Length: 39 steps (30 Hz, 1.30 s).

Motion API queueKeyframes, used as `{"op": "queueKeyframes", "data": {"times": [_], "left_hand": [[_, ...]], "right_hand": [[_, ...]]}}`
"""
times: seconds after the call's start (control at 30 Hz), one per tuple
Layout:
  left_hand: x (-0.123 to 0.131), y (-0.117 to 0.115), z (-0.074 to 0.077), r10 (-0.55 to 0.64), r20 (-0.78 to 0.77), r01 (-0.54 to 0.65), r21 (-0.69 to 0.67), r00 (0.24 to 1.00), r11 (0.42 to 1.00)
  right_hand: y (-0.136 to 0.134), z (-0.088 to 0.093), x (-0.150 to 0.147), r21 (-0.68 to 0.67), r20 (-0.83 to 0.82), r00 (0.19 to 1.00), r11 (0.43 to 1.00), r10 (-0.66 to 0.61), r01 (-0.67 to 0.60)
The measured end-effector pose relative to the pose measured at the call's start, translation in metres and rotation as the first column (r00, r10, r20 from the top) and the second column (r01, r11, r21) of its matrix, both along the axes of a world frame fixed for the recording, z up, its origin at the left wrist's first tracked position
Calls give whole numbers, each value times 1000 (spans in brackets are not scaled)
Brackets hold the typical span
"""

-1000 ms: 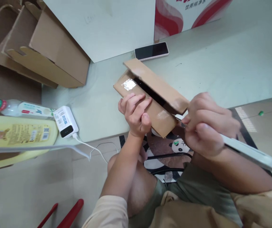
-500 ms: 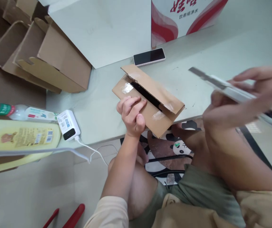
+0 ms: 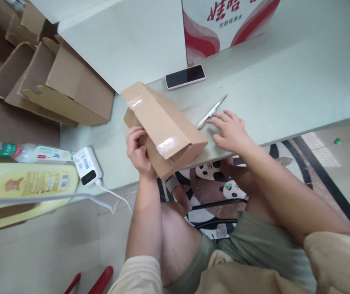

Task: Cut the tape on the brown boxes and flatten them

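My left hand (image 3: 138, 153) grips the near left side of a small brown cardboard box (image 3: 165, 120), fingers curled over its edge beneath a raised flap. Shiny clear tape shows on that flap. The box is tilted at the table's front edge. A silver utility knife (image 3: 212, 112) lies on the table to the right of the box. Beside it is my right hand (image 3: 228, 130), fingers spread, palm down, fingertips at the knife's handle and not wrapped round it.
Behind the box lies a phone (image 3: 185, 76) on the table (image 3: 285, 81). A white box (image 3: 126, 45) and a red-and-white carton (image 3: 227, 24) stand further back. At left are cardboard boxes (image 3: 77, 90), a power bank (image 3: 87, 165), a water bottle (image 3: 26, 152) and a yellow bottle (image 3: 34, 183).
My right hand has come down to the table and let go of the knife, which now lies there. My left hand has shifted left with the box, now tilted with its flap lifted.
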<state>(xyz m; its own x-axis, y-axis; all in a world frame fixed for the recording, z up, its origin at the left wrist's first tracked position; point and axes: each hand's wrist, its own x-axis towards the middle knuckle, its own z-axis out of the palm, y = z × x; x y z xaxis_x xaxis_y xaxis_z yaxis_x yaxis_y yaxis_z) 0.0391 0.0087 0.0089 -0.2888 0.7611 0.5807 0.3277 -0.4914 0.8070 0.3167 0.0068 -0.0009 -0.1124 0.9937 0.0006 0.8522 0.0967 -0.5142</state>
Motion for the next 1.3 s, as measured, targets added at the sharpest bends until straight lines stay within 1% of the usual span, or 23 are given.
{"op": "queueKeyframes", "data": {"times": [0.03, 0.07, 0.13, 0.17, 0.2, 0.23, 0.27, 0.33, 0.37, 0.43, 0.53, 0.6, 0.67, 0.73, 0.8, 0.87, 0.9, 1.0, 1.1, 1.17, 1.23, 1.3], "left_hand": [[-3, 3, -1, 10, 122, -3, -59, 992, 998], [-6, 6, -2, 12, 250, 21, -128, 968, 991], [-10, 10, -3, -7, 475, 156, -273, 880, 949], [-12, 11, -3, -18, 550, 235, -326, 835, 916], [-13, 11, -3, -28, 593, 297, -360, 805, 884], [-14, 11, -3, -35, 608, 330, -380, 793, 864], [-14, 11, -2, -33, 604, 331, -389, 796, 860], [-16, 10, -1, -3, 579, 279, -388, 816, 878], [-17, 10, 0, 13, 573, 254, -383, 820, 888], [-18, 11, 2, 34, 589, 235, -374, 807, 897], [-20, 11, 3, 12, 656, 277, -336, 754, 900], [-20, 9, 4, -28, 690, 324, -303, 723, 896], [-19, 7, 4, -77, 703, 376, -281, 707, 883], [-19, 6, 3, -111, 704, 422, -284, 702, 861], [-18, 6, 2, -107, 699, 439, -315, 707, 842], [-17, 7, 1, -69, 668, 408, -365, 741, 837], [-17, 8, 1, -44, 644, 373, -384, 764, 845], [-16, 11, -1, 24, 567, 247, -396, 823, 884], [-17, 13, -6, 75, 536, 173, -398, 841, 901], [-19, 16, -10, 111, 535, 133, -396, 837, 909], [-21, 19, -13, 139, 519, 104, -410, 843, 906], [-22, 21, -15, 129, 476, 106, -436, 870, 893]], "right_hand": [[-1, 2, -2, 12, -52, 997, 998, 55, -55], [-3, 4, -4, 35, -125, 985, 993, 120, -117], [-6, 10, -8, 109, -292, 925, 970, 241, -218], [-7, 12, -10, 141, -361, 892, 961, 272, -236], [-9, 13, -11, 155, -411, 870, 961, 272, -228], [-9, 14, -13, 146, -441, 862, 968, 249, -204], [-9, 13, -13, 121, -458, 863, 977, 213, -176], [-7, 9, -15, 59, -476, 865, 987, 158, -147], [-6, 7, -15, 44, -483, 862, 988, 152, -149], [-3, 1, -16, 65, -495, 852, 985, 173, -163], [-2, -4, -18, 141, -501, 842, 979, 199, -148], [-3, -5, -21, 158, -525, 827, 978, 203, -140], [-5, -8, -23, 167, -551, 813, 979, 190, -116], [-6, -11, -24, 190, -559, 816, 981, 146, -45], [-6, -15, -23, 223, -545, 835, 973, 76, 56], [-5, -16, -22, 258, -530, 848, 954, 6, 154], [-5, -16, -22, 277, -528, 849, 942, -16, 190], [-5, -12, -22, 305, -579, 815, 922, -20, 239], [-5, -5, -24, 291, -644, 765, 926, 5, 239], [-4, -2, -25, 283, -667, 745, 919, -18, 276], [-3, 0, -24, 279, -695, 716, 891, -69, 357], [0, 0, -23, 279, -737, 667, 850, -109, 447]]}}
